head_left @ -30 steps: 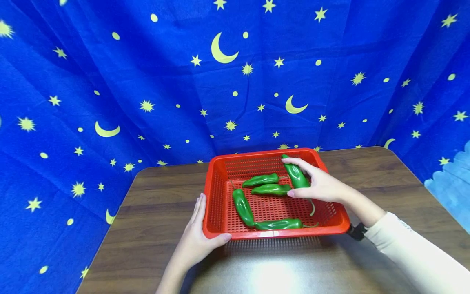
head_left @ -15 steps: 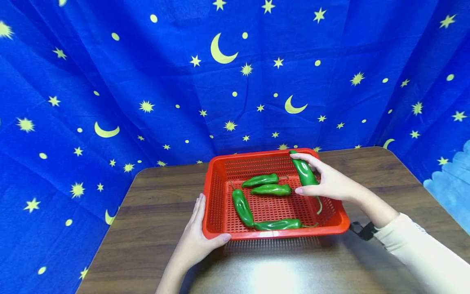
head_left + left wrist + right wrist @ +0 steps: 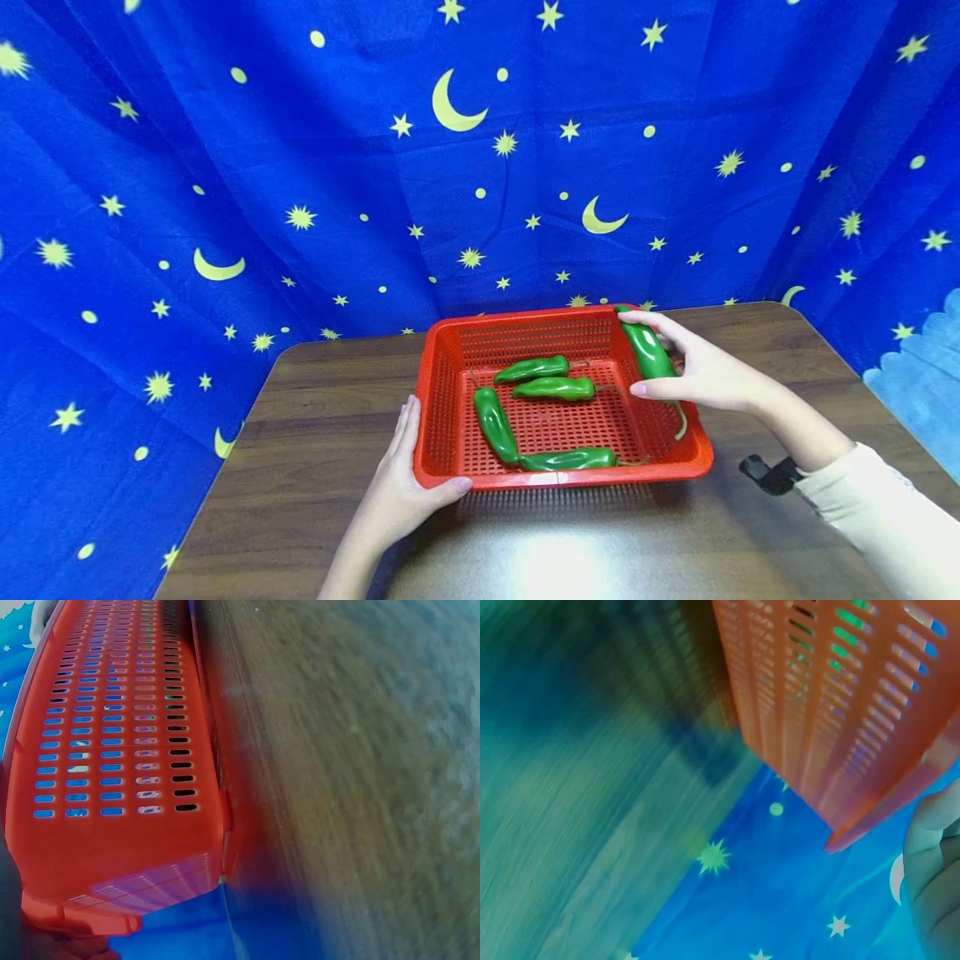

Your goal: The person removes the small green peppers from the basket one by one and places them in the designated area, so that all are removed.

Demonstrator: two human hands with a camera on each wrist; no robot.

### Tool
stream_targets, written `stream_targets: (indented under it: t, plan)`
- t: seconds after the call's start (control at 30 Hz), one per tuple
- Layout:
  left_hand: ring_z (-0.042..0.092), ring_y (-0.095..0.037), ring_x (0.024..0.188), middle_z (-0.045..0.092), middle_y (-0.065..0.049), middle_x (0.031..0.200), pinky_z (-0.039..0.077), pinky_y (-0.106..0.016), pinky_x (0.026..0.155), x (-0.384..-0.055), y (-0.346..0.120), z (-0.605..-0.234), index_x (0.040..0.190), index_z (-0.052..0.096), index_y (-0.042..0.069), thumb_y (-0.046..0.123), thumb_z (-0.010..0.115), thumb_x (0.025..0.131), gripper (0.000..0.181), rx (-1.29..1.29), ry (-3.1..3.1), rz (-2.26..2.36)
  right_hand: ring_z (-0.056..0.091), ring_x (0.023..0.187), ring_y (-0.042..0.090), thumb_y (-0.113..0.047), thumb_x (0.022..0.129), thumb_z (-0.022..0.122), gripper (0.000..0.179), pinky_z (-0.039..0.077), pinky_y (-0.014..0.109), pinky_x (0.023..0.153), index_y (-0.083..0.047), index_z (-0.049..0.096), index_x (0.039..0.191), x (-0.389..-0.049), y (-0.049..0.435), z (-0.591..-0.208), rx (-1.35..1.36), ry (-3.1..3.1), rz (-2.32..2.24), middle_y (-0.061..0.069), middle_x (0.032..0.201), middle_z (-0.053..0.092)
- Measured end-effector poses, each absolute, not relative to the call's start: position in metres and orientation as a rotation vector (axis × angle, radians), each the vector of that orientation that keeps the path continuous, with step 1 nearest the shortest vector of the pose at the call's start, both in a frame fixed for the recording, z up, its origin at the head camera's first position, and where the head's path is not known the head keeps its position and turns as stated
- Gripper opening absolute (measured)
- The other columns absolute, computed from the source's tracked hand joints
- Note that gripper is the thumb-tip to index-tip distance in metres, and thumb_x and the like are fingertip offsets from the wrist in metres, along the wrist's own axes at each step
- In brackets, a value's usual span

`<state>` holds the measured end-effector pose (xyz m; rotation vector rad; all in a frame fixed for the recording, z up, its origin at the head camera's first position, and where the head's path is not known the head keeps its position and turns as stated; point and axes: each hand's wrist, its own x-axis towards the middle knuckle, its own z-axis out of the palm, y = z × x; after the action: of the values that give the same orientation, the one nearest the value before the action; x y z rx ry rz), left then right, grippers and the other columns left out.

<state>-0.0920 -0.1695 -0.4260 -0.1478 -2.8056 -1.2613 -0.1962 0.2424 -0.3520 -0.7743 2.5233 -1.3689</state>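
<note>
While the left hand (image 3: 401, 483) steadies a red basket (image 3: 510, 481) at its near left corner in the head view, the right hand (image 3: 701, 371) pinches a green pepper (image 3: 649, 350) between thumb and fingers. The left hand is spread, its fingers laid straight along the outside of the left wall and its thumb on the near rim. The held pepper slants over the basket's right end, its tip overlapping the far rim and its pale stem hanging toward the near right corner. Inside the basket, an upper pepper (image 3: 531, 369) and a middle pepper (image 3: 555, 388) lie side by side; a left pepper (image 3: 495, 427) slants down to meet a front pepper (image 3: 567, 459) along the near wall. The basket stands on a wooden bench (image 3: 315, 442) before a blue curtain (image 3: 360, 167) with yellow moons and stars. A white sleeve (image 3: 877, 500) covers the right forearm.

In the left wrist view, the basket's slotted wall fills the left part, with the blurred bench to its right.

In the right wrist view, green shows through slots in the basket wall, and part of the right hand enters at the right edge; its grip cannot be told there.
</note>
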Motion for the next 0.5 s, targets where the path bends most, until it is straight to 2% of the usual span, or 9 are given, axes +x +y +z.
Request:
stream_targets:
  t: [0.1,0.3,0.5]
  plan:
    - [0.012,-0.029,0.154,0.005,0.002,0.168,0.024,-0.059,0.118,-0.092,-0.170,-0.426,0.161,0.006,0.028,0.062,0.084,0.065,0.129,-0.142,-2.806,-1.265,0.067,0.093,0.017,-0.016,0.086,0.076,0.084,0.059,0.031,0.073,-0.024,0.028,0.154,-0.194,0.250,-0.351,-0.763,2.529,-1.355,0.022,0.121,0.056]
    - [0.012,-0.030,0.154,0.006,0.001,0.168,0.025,-0.060,0.118,-0.092,-0.169,-0.426,0.161,0.008,0.023,0.063,0.084,0.065,0.129,-0.150,-2.805,-1.255,0.067,0.092,0.016,-0.011,0.088,0.074,0.083,0.060,0.033,0.071,-0.020,0.025,0.155,-0.189,0.265,-0.350,-0.765,2.521,-1.384,0.028,0.121,0.055]
    - [0.011,-0.029,0.154,0.005,0.001,0.168,0.024,-0.059,0.118,-0.092,-0.169,-0.425,0.161,0.008,0.022,0.062,0.084,0.065,0.129,-0.140,-2.807,-1.261,0.064,0.092,0.013,-0.011,0.088,0.073,0.084,0.059,0.030,0.071,-0.023,0.024,0.156,-0.187,0.279,-0.348,-0.738,2.581,-1.342,0.024,0.117,0.056]
